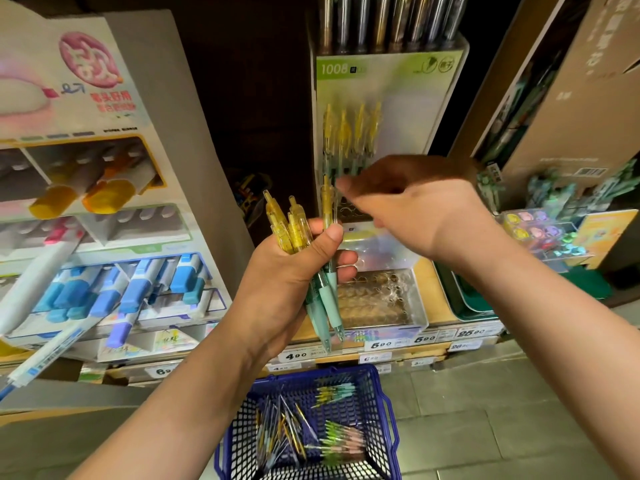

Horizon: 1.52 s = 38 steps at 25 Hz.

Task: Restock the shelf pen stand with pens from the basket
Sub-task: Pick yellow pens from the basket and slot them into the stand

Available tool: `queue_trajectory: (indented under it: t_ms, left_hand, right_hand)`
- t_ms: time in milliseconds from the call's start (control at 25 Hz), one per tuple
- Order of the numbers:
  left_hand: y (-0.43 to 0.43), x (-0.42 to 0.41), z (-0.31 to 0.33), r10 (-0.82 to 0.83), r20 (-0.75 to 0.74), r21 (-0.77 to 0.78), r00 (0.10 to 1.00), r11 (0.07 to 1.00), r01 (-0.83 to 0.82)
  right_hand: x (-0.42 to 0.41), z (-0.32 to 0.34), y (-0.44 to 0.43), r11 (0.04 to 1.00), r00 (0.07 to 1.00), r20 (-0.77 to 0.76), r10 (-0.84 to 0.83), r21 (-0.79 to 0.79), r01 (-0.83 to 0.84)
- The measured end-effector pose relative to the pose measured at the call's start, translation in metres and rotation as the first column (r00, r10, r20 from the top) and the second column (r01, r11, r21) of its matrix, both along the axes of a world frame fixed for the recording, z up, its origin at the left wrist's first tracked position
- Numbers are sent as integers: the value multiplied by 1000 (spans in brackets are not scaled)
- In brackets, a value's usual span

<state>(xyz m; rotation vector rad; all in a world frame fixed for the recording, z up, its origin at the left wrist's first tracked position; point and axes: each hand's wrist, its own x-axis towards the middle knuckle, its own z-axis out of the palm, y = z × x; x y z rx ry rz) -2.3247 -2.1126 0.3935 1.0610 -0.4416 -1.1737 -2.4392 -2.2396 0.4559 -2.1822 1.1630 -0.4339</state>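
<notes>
Standing near upright, yellow clicker ends up and teal grips down, the bundle of pens (294, 226) is gripped in the left hand (287, 282). The right hand (415, 206) lies just beside the top of the tallest pen. Its fingers are blurred, so whether it pinches that pen cannot be told. The pen stand (419, 133), with four matching pens (349, 133) upright in its upper row, lies beyond and above both hands, and the right hand is the nearer. The basket (389, 414), holding further pens, sits below the forearms.
</notes>
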Motion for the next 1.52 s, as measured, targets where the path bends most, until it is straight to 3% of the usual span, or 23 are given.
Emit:
queue_trajectory:
  t_ms: [120,280,360,440,600,760,960,1120,1400,1520]
  left_hand:
    - [1,1,-3,-17,18,-9,1000,1000,17]
    - [2,3,-3,-14,-17,15,1000,1000,15]
    - [1,5,-2,5,-41,33,999,999,-4]
    - [1,6,-1,7,-50,47,999,999,-5]
    - [5,6,1,-8,-84,45,996,999,12]
    - [7,7,5,-13,-76,15,997,1000,14]
    - [6,8,3,9,-24,41,1000,999,-9]
    - [6,10,2,17,-15,29,1000,999,-16]
    - [6,12,2,17,26,21,1000,1000,-17]
    - [4,11,2,-15,46,1,999,1000,15]
  right_hand:
    - [0,-10,10,954,988,136,69,280,-105]
    - [4,-10,9,920,948,312,-67,386,-62]
    - [7,-3,5,901,868,472,-155,427,-71]
    - [8,8,-4,934,804,572,-162,352,-62]
    - [15,20,-16,1000,781,624,-22,-3,30]
    - [23,14,-16,981,820,572,25,-170,89]
    - [26,10,-18,970,859,510,36,-225,93]
    - [30,6,-15,954,956,287,65,-298,25]
    - [33,7,-8,948,994,103,25,-319,10]
    - [28,9,5,973,999,-12,-48,-226,44]
